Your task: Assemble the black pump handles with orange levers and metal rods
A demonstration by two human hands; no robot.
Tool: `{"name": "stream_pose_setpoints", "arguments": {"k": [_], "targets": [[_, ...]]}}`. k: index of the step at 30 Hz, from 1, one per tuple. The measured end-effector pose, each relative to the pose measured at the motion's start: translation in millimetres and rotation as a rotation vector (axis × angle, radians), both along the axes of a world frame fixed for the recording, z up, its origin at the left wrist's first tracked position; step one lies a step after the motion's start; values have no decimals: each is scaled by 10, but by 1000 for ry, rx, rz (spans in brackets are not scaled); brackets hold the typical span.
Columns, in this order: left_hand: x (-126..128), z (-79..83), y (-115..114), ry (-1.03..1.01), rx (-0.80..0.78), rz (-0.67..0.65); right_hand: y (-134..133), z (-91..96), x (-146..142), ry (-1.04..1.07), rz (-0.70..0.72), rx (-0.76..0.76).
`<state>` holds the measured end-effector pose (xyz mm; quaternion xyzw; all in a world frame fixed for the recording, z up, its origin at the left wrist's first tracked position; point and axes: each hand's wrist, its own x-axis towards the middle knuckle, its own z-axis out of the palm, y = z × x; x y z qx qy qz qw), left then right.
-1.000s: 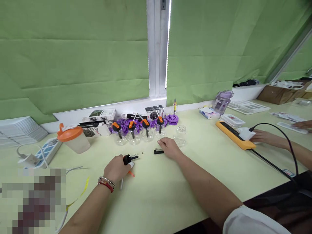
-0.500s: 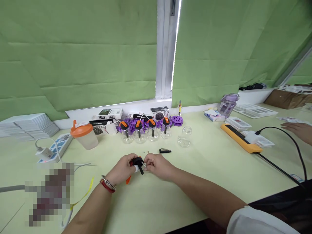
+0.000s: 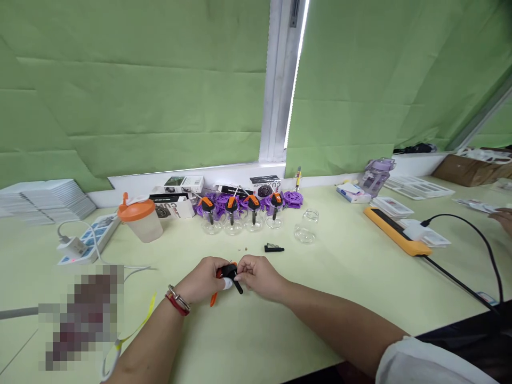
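Note:
My left hand [image 3: 207, 278] is closed around a black-and-orange jar top [image 3: 230, 270], with a black stem pointing down towards me and an orange piece sticking out below the fingers. A white covering shows on the left thumb. Against the right side of this top, my right hand [image 3: 256, 277] pinches a thin metal rod, mostly hidden by the fingertips. Just beyond the hands lie a black plastic piece with a spring [image 3: 274, 248] and a few tiny bits [image 3: 245, 249]. Farther back stand several glass jars [image 3: 253, 223] with similar black-and-orange tops, and one topless glass jar [image 3: 306, 229].
Purple plastic parts [image 3: 293, 199] and printed boxes [image 3: 174, 208] line the wall. An orange-lidded cup [image 3: 142, 221] and a white power strip [image 3: 94, 237] stand left. On the right are a yellow power strip [image 3: 396, 232], a purple bottle [image 3: 376, 178] and another person's hand [image 3: 502, 217].
The jar top has tilted, its stem now pointing more to the right, and my right fingers have closed in against it. The rod shows less. The other person's hand has drawn back rightwards.

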<state>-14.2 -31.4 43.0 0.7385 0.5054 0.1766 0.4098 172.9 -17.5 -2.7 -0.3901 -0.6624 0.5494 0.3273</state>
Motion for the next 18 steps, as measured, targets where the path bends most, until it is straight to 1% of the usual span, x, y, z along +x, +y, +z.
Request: {"name": "stream_pose_setpoints", "arguments": {"k": [2, 3, 5, 8, 10, 13, 18], "targets": [[-17, 28, -12, -4, -2, -24, 11, 33, -21, -1, -49, 21], [-24, 45, -21, -5, -5, -44, 17, 62, -27, -9, -72, 6], [-31, 79, -44, -7, -8, -88, 28, 127, -34, -35, -77, -100], [-33, 121, -78, 9, -19, -162, 37, 194, -40, -48, -4, -347], [-36, 136, -93, 25, -41, -211, 43, 208, -38, -30, 21, -461], [-51, 136, -99, 38, -83, -259, 60, 220, -25, -29, 64, -542], [-75, 104, -84, 47, -145, -309, 94, 277, -4, -105, 171, -604]]}}
